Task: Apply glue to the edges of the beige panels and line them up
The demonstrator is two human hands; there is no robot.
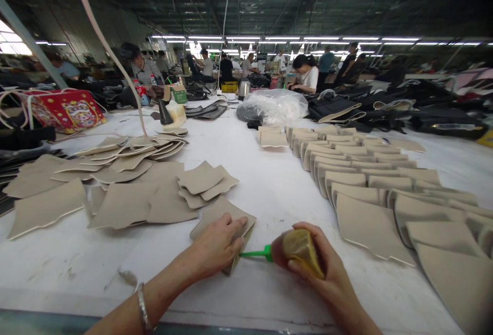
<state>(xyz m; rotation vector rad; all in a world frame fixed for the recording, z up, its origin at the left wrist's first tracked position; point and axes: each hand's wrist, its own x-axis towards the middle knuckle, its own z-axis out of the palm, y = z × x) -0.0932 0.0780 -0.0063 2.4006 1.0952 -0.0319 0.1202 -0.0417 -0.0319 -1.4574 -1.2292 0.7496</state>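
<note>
My left hand (217,245) bears down on a beige piece of sheet material (215,214), its fingers bent over the right side of the piece and holding it against the table. A darker, olive-toned strip shows along that piece's edge. A squeeze bottle (298,253) of yellowish-brown liquid lies tilted sideways in my right hand (327,268), fingers wrapped round it. Its thin green nozzle points left and reaches the edge beside my left fingers. Whether liquid is flowing cannot be seen. Just beyond my left hand lie several loose beige pieces (204,178).
Overlapping rows of curved beige pieces (346,170) cover the table's right side. More beige pieces (123,201) are heaped at the left. Farther back are a clear plastic bag (273,106), a red patterned bag (65,109) and dark material. A hose (111,52) hangs left. Other people work behind.
</note>
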